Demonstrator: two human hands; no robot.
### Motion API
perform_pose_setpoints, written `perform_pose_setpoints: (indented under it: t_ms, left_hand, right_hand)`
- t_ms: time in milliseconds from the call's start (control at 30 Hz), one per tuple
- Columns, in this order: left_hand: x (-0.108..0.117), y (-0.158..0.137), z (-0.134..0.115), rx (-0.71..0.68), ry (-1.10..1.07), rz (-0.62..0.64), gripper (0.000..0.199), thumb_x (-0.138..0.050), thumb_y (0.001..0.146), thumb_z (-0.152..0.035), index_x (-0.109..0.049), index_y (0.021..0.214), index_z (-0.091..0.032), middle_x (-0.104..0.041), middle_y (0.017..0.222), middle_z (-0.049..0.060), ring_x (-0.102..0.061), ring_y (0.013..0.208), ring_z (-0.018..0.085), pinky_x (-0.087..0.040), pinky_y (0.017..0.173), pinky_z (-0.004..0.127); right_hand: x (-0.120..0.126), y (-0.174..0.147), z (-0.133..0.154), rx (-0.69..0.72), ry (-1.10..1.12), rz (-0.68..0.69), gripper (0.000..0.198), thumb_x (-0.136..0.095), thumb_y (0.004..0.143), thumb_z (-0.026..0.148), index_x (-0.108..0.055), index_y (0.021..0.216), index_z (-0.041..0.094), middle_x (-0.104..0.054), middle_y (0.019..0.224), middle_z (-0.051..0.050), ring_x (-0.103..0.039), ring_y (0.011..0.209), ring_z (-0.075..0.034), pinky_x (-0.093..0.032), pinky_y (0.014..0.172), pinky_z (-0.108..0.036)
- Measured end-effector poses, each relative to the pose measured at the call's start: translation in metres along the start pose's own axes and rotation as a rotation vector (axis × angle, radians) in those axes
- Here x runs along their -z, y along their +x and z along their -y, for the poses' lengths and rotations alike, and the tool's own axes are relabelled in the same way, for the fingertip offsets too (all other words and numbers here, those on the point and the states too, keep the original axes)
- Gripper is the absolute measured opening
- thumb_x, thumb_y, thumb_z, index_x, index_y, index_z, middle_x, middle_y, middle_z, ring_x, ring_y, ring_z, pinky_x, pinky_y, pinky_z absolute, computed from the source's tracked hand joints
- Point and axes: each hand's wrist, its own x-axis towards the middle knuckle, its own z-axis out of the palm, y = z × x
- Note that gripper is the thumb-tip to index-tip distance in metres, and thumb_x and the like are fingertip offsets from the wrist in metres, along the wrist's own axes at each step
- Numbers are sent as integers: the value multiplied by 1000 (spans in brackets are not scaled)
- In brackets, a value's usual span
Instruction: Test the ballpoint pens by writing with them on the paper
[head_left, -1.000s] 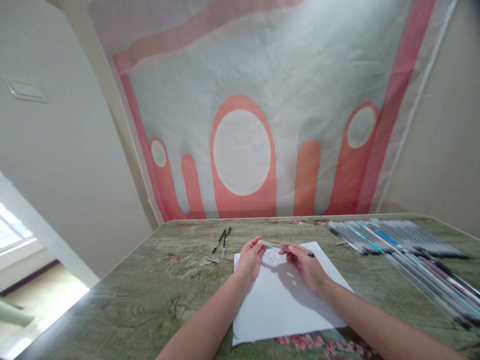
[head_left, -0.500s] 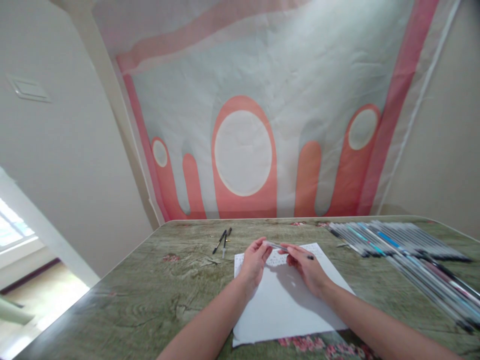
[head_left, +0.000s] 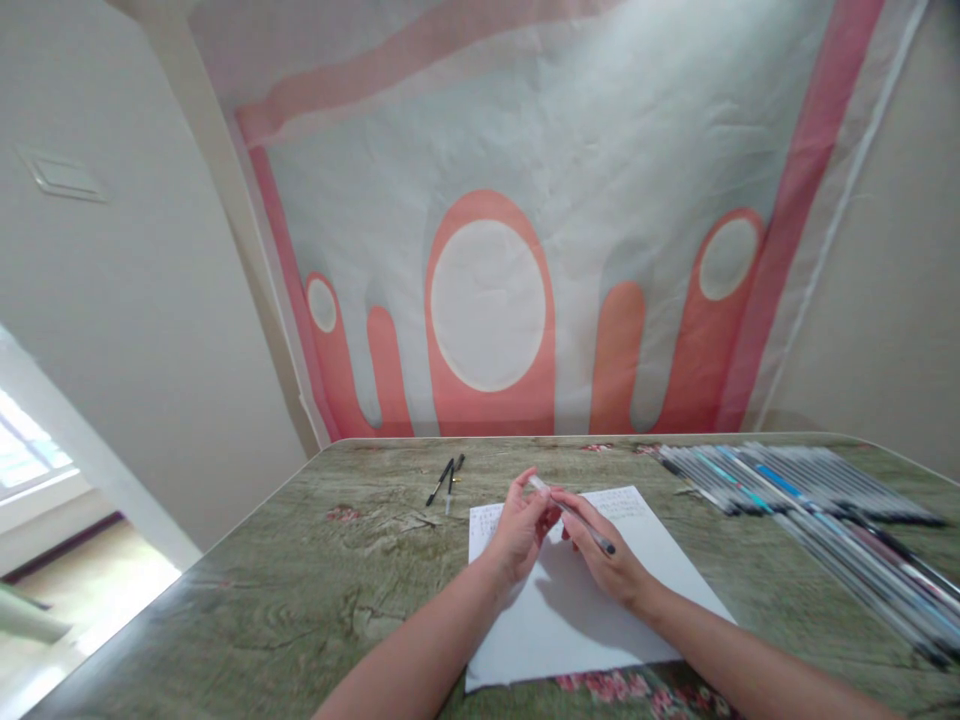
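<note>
Over a white sheet of paper point(head_left: 555, 640), both of my hands hold one pen point(head_left: 581, 522) with a pale, translucent barrel and a dark end. My left hand point(head_left: 519, 525) pinches its upper, whitish tip. Wrapped round the barrel, my right hand point(head_left: 604, 555) has the dark end sticking out over its back. The pen slants down from upper left to lower right. Lines of small handwriting run across the top of the paper, partly covered by my hands and their shadow.
Left of the paper lie several dark pen parts point(head_left: 440, 482). Rows of clear-barrelled pens point(head_left: 832, 480) fill the right of the wood-patterned table point(head_left: 300, 590), with more pens point(head_left: 877, 575) laid nearer me. A wall with a pink and grey covering point(head_left: 487, 300) rises behind the table.
The pen has turned from nearly level to a steeper slant, its dark end now lower. My hands have come closer together, and more of the handwriting at the right shows.
</note>
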Motion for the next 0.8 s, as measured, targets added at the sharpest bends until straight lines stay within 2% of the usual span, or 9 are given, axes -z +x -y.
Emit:
perform_pose_setpoints:
  t_ms: [167,267,400,500,667,800]
  left_hand:
    - [1,2,-1,-40,-2,-22,61,-67,69,-29,-35,121,-21,-62,88,5,-59,73,11,-44,74,26]
    - [2,4,-2,-60,21,-61,63,-70,67,-30,-36,120,-22,-61,84,3,-59,71,11,-44,71,26]
    - [4,6,-2,-117,55,-96,60,-69,67,-28,-37,118,-21,-61,81,2,-57,68,9,-43,69,23]
    - [4,6,-3,-132,56,-62,59,-68,68,-30,-37,117,-21,-61,80,2,-58,70,10,-42,69,23]
    - [1,1,-6,-98,70,48,59,-65,71,-33,-36,121,-21,-62,81,3,-56,64,10,-42,64,25]
    - [-2,-3,-10,-84,60,51,61,-67,69,-32,-36,121,-20,-62,80,4,-57,68,11,-41,62,22]
  right_hand:
    - [3,-1,0,15,26,73,40,-43,84,36,-43,122,23,-45,126,-8,-49,102,-20,-41,85,-34]
    - [5,-2,2,44,35,107,41,-46,83,35,-41,123,22,-44,125,-8,-47,103,-19,-40,85,-33]
    - [4,-2,2,28,24,84,33,-40,86,34,-46,115,20,-54,103,-6,-52,78,-15,-43,70,-28]
    - [1,-3,1,28,-12,58,30,-34,88,34,-47,112,20,-55,89,-4,-49,66,-13,-42,62,-26]
    - [-2,-9,3,154,-106,53,25,-31,89,30,-50,103,22,-51,82,-3,-48,68,-14,-41,68,-28]
    - [-3,-11,6,235,-133,63,22,-30,89,27,-51,92,21,-48,79,-3,-47,71,-15,-40,69,-29]
